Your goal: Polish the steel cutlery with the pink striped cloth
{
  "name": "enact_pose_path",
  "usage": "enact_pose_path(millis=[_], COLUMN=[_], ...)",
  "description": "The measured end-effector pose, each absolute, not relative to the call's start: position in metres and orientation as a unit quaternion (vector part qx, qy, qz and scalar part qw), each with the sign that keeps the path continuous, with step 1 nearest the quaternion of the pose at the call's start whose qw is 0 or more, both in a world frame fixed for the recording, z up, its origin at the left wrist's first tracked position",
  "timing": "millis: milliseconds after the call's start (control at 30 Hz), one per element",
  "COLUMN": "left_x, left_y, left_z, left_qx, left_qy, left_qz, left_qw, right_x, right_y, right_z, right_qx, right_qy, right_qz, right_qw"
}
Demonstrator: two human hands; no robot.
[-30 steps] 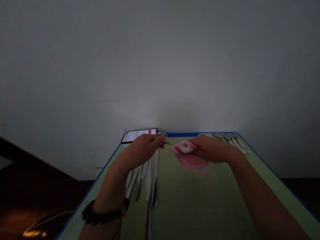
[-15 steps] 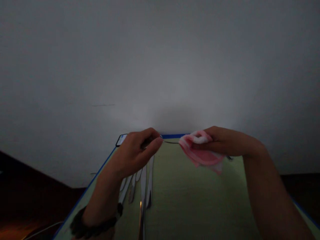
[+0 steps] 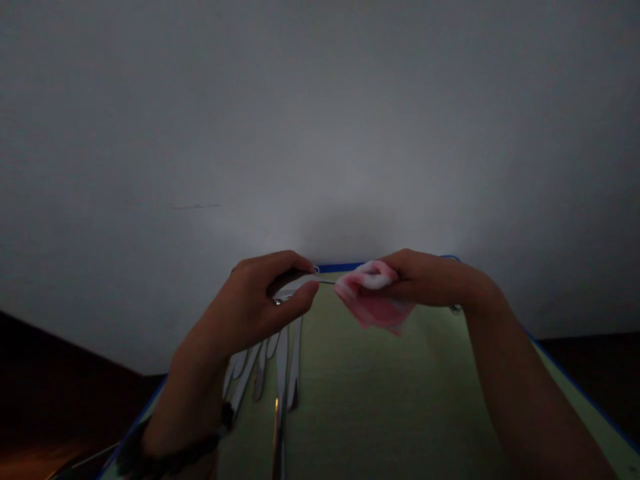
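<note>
My left hand [image 3: 250, 300] pinches one end of a thin metal piece of cutlery [image 3: 327, 283] between thumb and fingers. Its kind cannot be made out, since both ends are covered. A pink and white cloth [image 3: 375, 307] is bunched around the other end. My right hand [image 3: 425, 277] grips the cloth, fingers closed, with the lower part hanging down. Both hands are above the far part of the green table [image 3: 380, 393]. Below and beside my left hand lie several metal pieces of cutlery [image 3: 294, 373], their handles or blades pointing towards me.
A pale wall [image 3: 330, 133] rises right behind the table's blue edge [image 3: 343, 268]. Small metal ends [image 3: 455, 309] show beneath my right wrist. Near me on the left lies a shiny knife-like piece [image 3: 276, 433]. The floor at the left is dark.
My right hand and the cloth have moved left along the cutlery, closer to my left hand. My left hand has shifted slightly left. The phone at the far left corner is now hidden.
</note>
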State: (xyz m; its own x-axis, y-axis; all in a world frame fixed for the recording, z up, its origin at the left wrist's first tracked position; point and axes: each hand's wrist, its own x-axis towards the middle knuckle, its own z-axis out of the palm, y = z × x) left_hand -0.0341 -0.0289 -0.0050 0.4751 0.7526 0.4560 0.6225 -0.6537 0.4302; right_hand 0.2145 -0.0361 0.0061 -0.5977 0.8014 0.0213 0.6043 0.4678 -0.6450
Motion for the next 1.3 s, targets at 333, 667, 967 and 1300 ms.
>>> enact_pose_path(millis=[333, 667, 967, 1300], left_x=[-0.033, -0.029, -0.030, -0.023], left_y=[-0.024, -0.021, -0.021, -0.023], left_z=[-0.008, -0.008, -0.007, -0.005], left_qx=[0.879, 0.865, 0.848, 0.851], left_qy=[0.393, 0.412, 0.415, 0.406], left_qz=[0.244, 0.272, 0.318, 0.325], left_qw=[0.113, 0.092, 0.088, 0.069], right_x=[0.222, 0.211, 0.216, 0.205], right_y=[-0.032, -0.032, -0.030, -0.034], right_z=[0.006, 0.009, 0.004, 0.011], right_qx=[-0.451, -0.388, -0.404, -0.405], right_qy=[-0.810, -0.863, -0.856, -0.840], right_qz=[0.300, 0.259, 0.272, 0.263], right_qw=[0.225, 0.194, 0.175, 0.247])
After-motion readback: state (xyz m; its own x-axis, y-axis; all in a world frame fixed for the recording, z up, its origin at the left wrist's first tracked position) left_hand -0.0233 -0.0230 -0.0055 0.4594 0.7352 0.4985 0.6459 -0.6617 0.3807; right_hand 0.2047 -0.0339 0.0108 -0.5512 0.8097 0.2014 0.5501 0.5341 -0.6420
